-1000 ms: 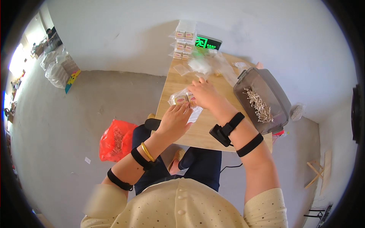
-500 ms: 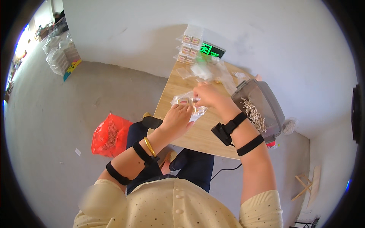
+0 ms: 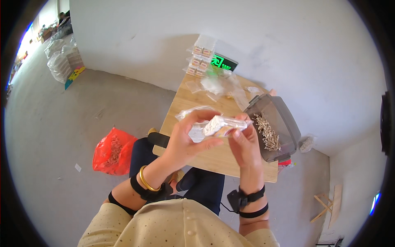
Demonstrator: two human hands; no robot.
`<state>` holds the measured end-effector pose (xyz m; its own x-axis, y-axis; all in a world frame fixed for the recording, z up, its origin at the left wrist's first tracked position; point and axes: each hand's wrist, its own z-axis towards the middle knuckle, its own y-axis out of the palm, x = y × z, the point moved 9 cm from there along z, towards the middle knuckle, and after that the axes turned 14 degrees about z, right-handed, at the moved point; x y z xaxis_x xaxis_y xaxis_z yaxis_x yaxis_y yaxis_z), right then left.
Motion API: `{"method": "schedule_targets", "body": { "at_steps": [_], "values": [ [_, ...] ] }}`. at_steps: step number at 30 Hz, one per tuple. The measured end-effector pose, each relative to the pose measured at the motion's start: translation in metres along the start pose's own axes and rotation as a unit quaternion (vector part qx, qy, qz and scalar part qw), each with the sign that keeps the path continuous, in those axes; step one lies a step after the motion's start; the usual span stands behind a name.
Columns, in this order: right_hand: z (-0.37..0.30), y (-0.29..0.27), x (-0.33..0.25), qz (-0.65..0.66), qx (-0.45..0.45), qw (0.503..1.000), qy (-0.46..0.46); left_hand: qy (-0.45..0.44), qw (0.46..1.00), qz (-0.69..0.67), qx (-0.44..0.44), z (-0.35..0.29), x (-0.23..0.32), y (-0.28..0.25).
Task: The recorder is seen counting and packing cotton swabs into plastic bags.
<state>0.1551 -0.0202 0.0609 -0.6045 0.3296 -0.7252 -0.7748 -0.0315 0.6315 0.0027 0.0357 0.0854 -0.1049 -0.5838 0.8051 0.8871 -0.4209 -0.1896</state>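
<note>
My right hand (image 3: 245,142) grips a small clear-wrapped packet (image 3: 224,125) by its right end, thumb in front. The packet is a whitish block with yellowish print, raised above the wooden table (image 3: 205,158) and tilted. My left hand (image 3: 187,136) curves around the packet's left end, its thumb and fingers spread apart; whether a fingertip touches it I cannot tell. Behind the left hand lies a clear plastic bag (image 3: 196,134) on the table, partly hidden by that hand.
A grey translucent bin (image 3: 288,127) with many short beige sticks (image 3: 267,133) stands at the right. Stacked clear packs (image 3: 199,61), loose plastic bags (image 3: 214,85) and a green lit sign (image 3: 224,62) are at the back. On the floor at left sits a red bag (image 3: 113,152).
Both hands have risen off the tabletop, and the packet is now lifted in the right hand. The right hand has come nearer, and the left hand has opened around the packet's end.
</note>
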Motion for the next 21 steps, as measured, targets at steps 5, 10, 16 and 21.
{"method": "schedule_targets", "body": {
  "at_steps": [5,10,16,21],
  "values": [
    [-0.032,0.015,-0.01,-0.043,0.009,0.999,-0.025,0.082,0.99,0.117,0.009,-0.009,0.052,-0.005],
    [-0.054,0.069,-0.064,-0.336,-0.077,0.918,-0.195,0.19,0.954,0.233,-0.01,-0.023,0.089,-0.002],
    [-0.083,0.105,-0.079,-0.491,-0.098,0.828,-0.252,0.22,0.938,0.268,-0.018,-0.034,0.114,-0.001],
    [-0.1,0.114,-0.083,-0.492,-0.09,0.822,-0.274,0.233,0.943,0.235,-0.028,-0.045,0.127,-0.006]
  ]
}}
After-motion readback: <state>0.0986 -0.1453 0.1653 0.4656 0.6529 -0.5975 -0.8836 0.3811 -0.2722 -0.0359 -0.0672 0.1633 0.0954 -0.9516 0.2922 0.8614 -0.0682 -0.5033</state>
